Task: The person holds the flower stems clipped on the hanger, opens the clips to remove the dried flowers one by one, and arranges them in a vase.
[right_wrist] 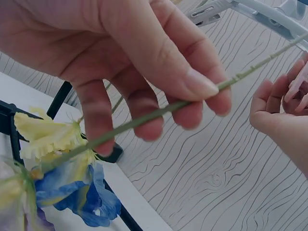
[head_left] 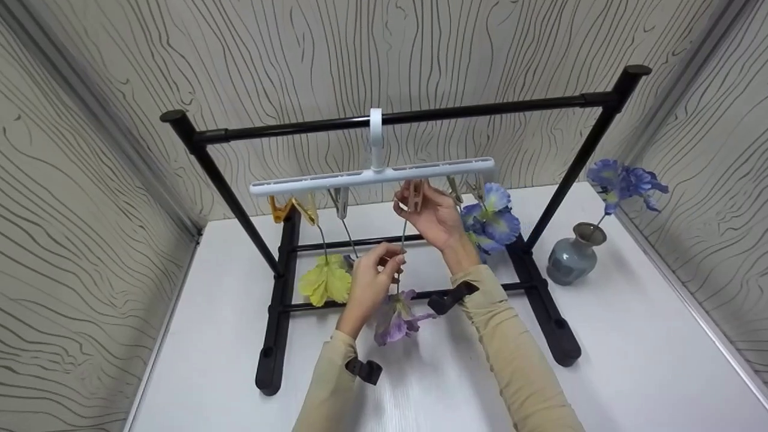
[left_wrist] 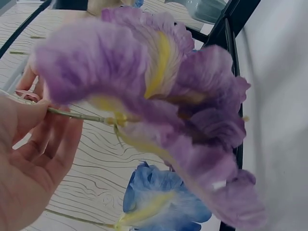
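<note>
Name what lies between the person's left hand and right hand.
A bare stretch of green stem from the purple flower runs between the left hand and right hand; the head view shows it.

Grey-blue vase holding blue flowers on white table; wood-grain-patterned wall behind.

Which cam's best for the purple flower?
Left wrist: the purple flower fills much of the frame, its purple and yellow colouring clear, though slightly blurred. Head shows it small, below centre. Right wrist catches only part, cut off at the lower left.
</note>
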{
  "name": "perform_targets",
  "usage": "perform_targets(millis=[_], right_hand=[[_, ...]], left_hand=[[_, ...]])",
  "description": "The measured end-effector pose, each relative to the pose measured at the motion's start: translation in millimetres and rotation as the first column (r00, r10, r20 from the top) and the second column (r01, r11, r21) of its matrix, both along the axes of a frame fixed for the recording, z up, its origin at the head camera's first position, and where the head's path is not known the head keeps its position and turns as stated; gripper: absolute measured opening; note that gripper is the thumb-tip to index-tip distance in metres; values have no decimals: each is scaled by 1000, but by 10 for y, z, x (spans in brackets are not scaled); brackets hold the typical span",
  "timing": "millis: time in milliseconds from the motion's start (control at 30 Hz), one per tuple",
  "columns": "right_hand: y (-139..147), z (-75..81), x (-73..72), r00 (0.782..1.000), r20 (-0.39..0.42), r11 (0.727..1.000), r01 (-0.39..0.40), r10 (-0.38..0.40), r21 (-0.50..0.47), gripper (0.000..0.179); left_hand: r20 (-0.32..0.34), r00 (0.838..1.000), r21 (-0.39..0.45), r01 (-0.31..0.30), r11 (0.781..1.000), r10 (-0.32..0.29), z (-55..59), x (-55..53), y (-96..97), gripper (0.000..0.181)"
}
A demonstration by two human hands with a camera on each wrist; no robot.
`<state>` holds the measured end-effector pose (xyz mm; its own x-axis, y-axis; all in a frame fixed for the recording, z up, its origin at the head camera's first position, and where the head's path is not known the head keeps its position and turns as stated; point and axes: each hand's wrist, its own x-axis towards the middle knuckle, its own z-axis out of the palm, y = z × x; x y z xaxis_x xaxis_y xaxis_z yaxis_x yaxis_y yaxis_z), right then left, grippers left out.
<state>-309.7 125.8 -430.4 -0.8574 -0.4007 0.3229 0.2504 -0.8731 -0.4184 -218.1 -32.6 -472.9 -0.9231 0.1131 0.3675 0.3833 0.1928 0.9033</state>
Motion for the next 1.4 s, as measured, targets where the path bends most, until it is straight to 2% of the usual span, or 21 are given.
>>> perform_targets(millis=[167,400,500,567,633,733,800,867,933,1000,1033,1067,1133,1200,1300,1367,1400], right_hand=[[25,21,-8,996,92,1000,16,-18,22,43],[37,80,-20,968,212,985,102,-131,142,41],[59,83,-13,961,211,963,129,-181,237,35],[81,84,-2,959,182,933,150,-218,327,31],[112,93,21,957,126,881,182,-260,437,28],[168,135,73,951,16,762,238,-309,602,29],[205,179,117,943,-69,659,279,-327,698,35],[236,231,165,929,-157,544,326,-334,773,40],[262,273,223,904,-265,443,400,-336,802,42],[274,303,277,855,-378,360,498,-355,788,37],[275,320,310,822,-442,321,554,-360,768,35],[275,330,340,782,-509,285,611,-360,738,32],[267,361,405,684,-645,213,725,-342,655,26],[258,399,458,556,-777,132,829,-296,544,21],[247,456,510,314,-933,18,949,-176,315,18],[244,486,528,157,-985,-28,987,-71,159,22],[242,497,535,89,-996,-39,995,-13,90,24]], left_hand=[[20,1000,19,11,1000,-11,-4,25,-22,8],[50,998,26,44,999,-45,0,38,-18,10],[69,995,36,64,997,-66,9,39,-22,11],[73,994,36,74,997,-76,9,37,-29,11],[75,994,30,78,997,-80,7,34,-38,11],[89,992,32,88,996,-91,-10,27,-59,12],[105,990,29,94,995,-97,-15,26,-74,12],[117,987,30,105,994,-108,-21,21,-87,13],[120,987,24,109,994,-111,-16,23,-96,13],[121,986,21,113,993,-114,-13,24,-99,13],[118,986,20,114,993,-116,-10,25,-99,13],[113,987,14,113,994,-114,-7,26,-98,14],[92,990,-8,107,994,-106,-8,26,-98,15],[75,992,-29,103,994,-101,-4,24,-97,15],[46,994,-65,100,993,-97,-5,18,-101,14],[29,995,-96,94,991,-92,1,13,-102,13],[11,996,-117,88,989,-87,-2,8,-102,12]])
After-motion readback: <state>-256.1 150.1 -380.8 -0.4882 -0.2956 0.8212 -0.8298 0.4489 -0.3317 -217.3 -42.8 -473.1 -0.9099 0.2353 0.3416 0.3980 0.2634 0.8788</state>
